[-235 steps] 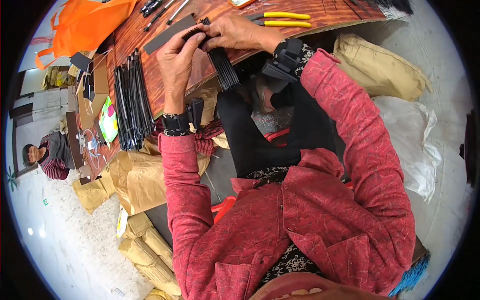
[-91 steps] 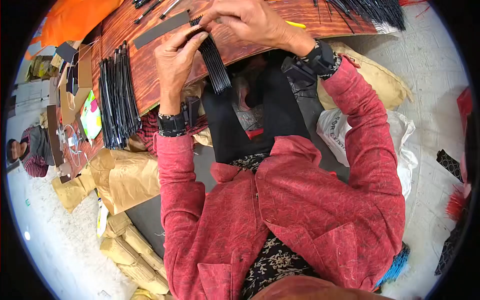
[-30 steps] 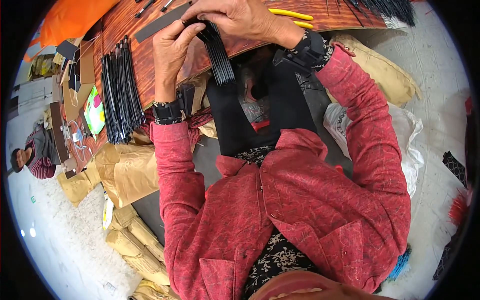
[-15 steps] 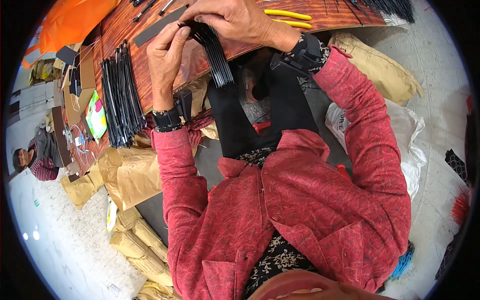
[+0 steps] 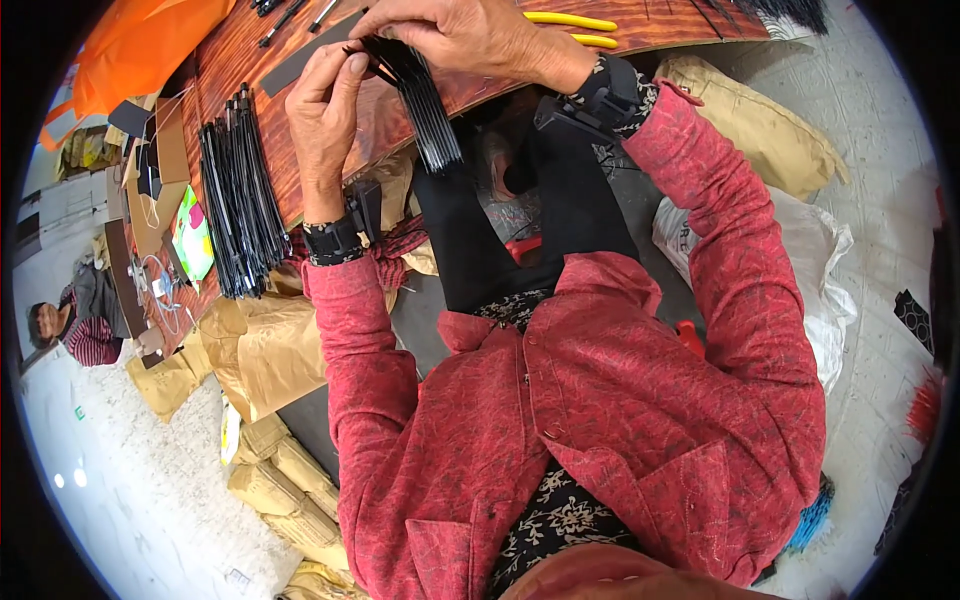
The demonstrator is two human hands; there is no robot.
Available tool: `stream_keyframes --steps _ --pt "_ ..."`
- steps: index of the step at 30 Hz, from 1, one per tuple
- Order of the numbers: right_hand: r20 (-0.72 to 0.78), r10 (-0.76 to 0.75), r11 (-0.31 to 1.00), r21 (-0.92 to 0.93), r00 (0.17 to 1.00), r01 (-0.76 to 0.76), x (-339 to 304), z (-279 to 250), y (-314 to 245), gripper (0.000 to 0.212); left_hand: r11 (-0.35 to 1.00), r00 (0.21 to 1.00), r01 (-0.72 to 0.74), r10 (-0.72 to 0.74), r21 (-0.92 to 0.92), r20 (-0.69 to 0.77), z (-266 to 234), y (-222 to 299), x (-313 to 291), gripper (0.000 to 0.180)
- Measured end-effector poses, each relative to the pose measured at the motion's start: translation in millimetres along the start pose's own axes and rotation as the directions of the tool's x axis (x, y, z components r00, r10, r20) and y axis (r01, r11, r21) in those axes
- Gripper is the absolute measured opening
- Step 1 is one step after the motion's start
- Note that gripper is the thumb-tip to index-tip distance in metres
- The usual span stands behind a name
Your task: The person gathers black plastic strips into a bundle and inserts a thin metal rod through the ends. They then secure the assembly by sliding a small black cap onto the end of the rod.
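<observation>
A fanned bunch of thin black cable ties (image 5: 430, 125) hangs over the table's near edge, its lower ends above my lap. My right hand (image 5: 465, 40) is closed round the bunch's upper end. Beside it, my left hand (image 5: 325, 110) pinches with thumb and fingers at the same upper end. One dark strip slants away from the bunch toward the left fingertips; its tip is hidden between them. Left of my left hand lies a thick pile of black cable ties (image 5: 240, 200) on the reddish wooden table (image 5: 290, 130).
Yellow-handled pliers (image 5: 572, 22) lie right of my right hand. A flat dark strip (image 5: 305, 62) lies behind my hands. An orange bag (image 5: 140, 50) and a cardboard box (image 5: 172, 165) stand at the left. Brown sacks (image 5: 750, 125) flank me. Another person (image 5: 85, 320) is at far left.
My left fingertips have drawn slightly left, away from the right hand, and a strip now shows apart from the bunch. The right hand still holds the bunch.
</observation>
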State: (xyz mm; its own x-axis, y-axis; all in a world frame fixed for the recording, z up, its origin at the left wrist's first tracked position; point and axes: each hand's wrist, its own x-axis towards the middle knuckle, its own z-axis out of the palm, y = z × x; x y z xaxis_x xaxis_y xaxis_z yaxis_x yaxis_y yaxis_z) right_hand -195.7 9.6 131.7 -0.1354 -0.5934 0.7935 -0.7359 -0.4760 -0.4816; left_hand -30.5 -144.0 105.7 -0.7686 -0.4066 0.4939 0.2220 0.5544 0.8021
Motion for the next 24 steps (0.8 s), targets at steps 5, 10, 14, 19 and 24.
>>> stream_keyframes --steps 5,10,14,19,24 --pt "0.012 -0.001 1.000 -0.011 1.000 0.001 1.9 1.1 -4.1 0.016 1.000 1.000 -0.012 0.012 0.026 -0.012 -2.0 0.1 -1.0 0.017" --pt "-0.052 -0.029 0.999 0.014 0.998 0.030 1.5 5.9 -3.6 0.015 1.000 1.000 0.004 -0.004 0.022 0.006 -2.2 0.3 -0.7 0.018" --pt "-0.021 -0.012 1.000 0.028 1.000 0.012 -0.9 4.8 0.7 0.015 1.000 1.000 -0.009 0.009 0.029 0.023 -4.9 -2.3 -0.8 0.017" --pt "-0.038 -0.049 0.998 -0.030 0.998 0.048 -0.4 9.3 1.1 0.016 0.999 0.999 0.024 -0.023 0.024 -0.029 -2.3 -2.2 -1.4 0.017" --pt "-0.016 -0.016 0.999 -0.036 1.000 0.016 -0.9 5.9 -4.0 0.018 0.997 0.999 -0.009 0.005 0.080 0.047 -7.0 -1.1 0.1 0.018"
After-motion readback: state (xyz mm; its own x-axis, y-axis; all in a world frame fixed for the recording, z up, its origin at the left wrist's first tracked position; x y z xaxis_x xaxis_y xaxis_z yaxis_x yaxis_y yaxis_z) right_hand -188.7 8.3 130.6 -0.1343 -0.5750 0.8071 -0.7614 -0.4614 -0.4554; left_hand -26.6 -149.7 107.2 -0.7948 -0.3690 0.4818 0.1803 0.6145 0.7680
